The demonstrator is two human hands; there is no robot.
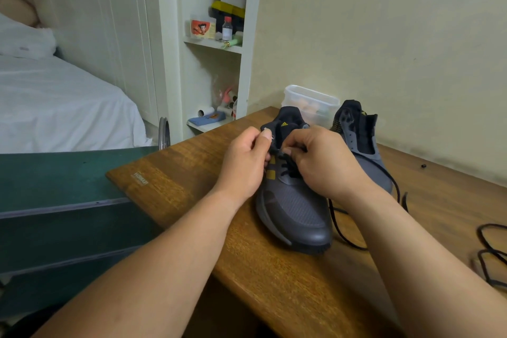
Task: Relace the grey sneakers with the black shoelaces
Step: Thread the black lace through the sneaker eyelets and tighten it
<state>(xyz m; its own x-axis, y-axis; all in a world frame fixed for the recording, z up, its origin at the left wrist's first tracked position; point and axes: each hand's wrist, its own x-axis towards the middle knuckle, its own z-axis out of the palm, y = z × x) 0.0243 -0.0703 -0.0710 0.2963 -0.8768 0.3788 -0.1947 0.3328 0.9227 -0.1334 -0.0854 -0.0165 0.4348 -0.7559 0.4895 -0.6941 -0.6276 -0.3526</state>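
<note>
A grey sneaker (295,211) with yellow stripes stands on the wooden table (192,173), toe toward me. My left hand (244,164) pinches the shoe's upper edge by the eyelets. My right hand (323,164) pinches the black shoelace (288,164) at the top eyelets; the lace tip is hidden between the fingers. A loose length of that lace (340,230) trails off to the right of the shoe. The second grey sneaker (362,145) stands behind my right hand, without a lace in its eyelets. Another black shoelace (491,255) lies coiled at the table's right edge.
A clear plastic container (312,104) sits against the wall behind the sneakers. A green board (55,186) adjoins the table's left side. Shelves (216,44) with small items and a bed (55,101) are further back left.
</note>
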